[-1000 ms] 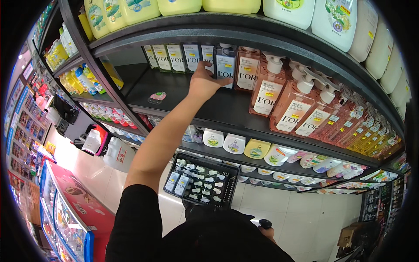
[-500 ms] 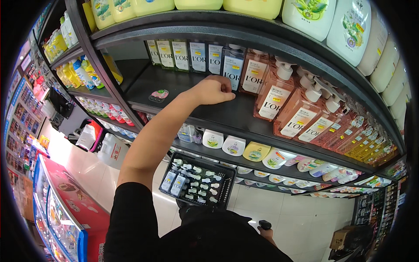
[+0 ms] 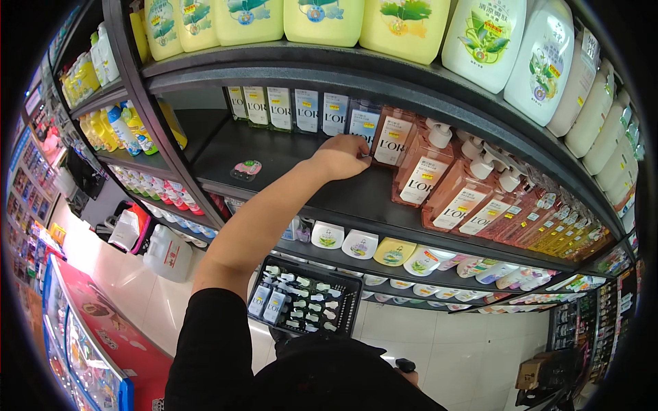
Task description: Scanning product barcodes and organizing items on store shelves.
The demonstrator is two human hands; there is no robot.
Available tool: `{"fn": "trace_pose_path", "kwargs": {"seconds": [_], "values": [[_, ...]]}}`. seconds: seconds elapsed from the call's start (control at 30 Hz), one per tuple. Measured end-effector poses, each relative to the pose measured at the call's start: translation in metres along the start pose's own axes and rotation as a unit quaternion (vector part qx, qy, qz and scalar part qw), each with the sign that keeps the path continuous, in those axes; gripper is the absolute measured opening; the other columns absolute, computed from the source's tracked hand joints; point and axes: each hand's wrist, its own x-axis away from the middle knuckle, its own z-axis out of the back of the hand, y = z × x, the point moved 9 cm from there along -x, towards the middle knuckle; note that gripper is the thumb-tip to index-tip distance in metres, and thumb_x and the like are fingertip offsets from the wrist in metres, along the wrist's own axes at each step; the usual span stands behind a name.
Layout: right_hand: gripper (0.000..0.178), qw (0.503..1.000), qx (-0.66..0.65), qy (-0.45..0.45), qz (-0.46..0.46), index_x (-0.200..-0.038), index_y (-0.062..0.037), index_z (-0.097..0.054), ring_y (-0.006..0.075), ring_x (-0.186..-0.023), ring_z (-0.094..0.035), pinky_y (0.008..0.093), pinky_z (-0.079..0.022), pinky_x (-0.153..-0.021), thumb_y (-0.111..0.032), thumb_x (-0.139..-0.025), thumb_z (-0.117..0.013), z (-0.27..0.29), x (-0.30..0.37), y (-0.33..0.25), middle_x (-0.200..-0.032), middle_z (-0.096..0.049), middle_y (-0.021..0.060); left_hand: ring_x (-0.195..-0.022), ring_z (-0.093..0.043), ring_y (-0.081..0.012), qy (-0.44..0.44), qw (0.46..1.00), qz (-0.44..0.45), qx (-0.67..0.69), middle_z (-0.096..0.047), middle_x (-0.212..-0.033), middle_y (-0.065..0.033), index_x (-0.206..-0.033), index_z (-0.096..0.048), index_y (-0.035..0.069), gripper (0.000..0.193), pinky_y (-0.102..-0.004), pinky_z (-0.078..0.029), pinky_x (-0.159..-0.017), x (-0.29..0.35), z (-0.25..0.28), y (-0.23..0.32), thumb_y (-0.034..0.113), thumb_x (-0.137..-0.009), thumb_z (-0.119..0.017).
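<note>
lowered since earlier, left hand [image 3: 340, 157] by blue bottle [image 3: 362, 121], upright, front outward, fingers [image 3: 359, 144] curled, grip unclear

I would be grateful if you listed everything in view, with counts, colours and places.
Shelf unit: one, black, across the view
Large bottles: several, yellow and white, upper shelf
Boxy bottles: six, pale green to blue, middle shelf
Pump bottles: many, pink to amber, middle shelf, right
Small packet: one, pink and black, middle shelf
Lower bottles: many, mostly white, lower shelves
Crate: one, black, below the shelves, holding pump-topped bottles
Jug: one, white, floor, left
Display case: one, red and blue, lower left
Cardboard box: one, brown, lower right
Left hand: one, bare, before the rightmost boxy bottle
Right hand: one, partly hidden, at a black object
</note>
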Motion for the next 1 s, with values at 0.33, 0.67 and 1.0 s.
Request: {"fn": "trace_pose_path", "kwargs": {"seconds": [0.33, 0.67, 1.0], "values": [[0.037, 0.996, 0.005, -0.041, -0.076, -0.079, -0.001, -0.067, 0.0219, -0.049, -0.061, 0.0373, -0.051, -0.05, -0.032, -0.071, -0.086, -0.035, 0.055, -0.022, -0.063, -0.062, 0.0082, -0.069, -0.059, -0.0059, -0.14, 0.875, 0.017, 0.464, -0.066, -0.077, -0.0014, -0.09, -0.067, 0.002, 0.011, -0.0248, -0.05, -0.063, 0.168, 0.006, -0.022, 0.011, -0.095, -0.069], [0.044, 0.985, 0.111, -0.116, 0.056, -0.067, -0.002, -0.064, 0.0223, -0.047, -0.062, 0.0378, -0.051, -0.048, -0.041, -0.074, -0.084, -0.101, 0.053, -0.091, -0.056, -0.061, 0.0081, -0.063, -0.063, -0.0191, -0.102, 0.693, 0.659, 0.274, -0.065, -0.068, -0.0103, -0.078, -0.069, 0.0, 0.029, -0.0332, -0.051, -0.061, 0.608, -0.236, -0.336, 0.028, -0.089, -0.067], [0.038, 0.993, 0.055, -0.106, 0.028, -0.068, -0.0037, -0.059, 0.0186, -0.038, -0.053, 0.0347, -0.045, -0.038, -0.032, -0.078, -0.082, -0.135, 0.055, -0.175, -0.051, -0.053, 0.0052, -0.079, -0.062, -0.0445, -0.078, 0.787, 0.612, 0.017, -0.063, -0.082, -0.0282, -0.074, -0.06, -0.002, 0.01, -0.0473, -0.05, -0.072, 0.678, -0.202, -0.39, 0.007, -0.073, -0.055]]}}
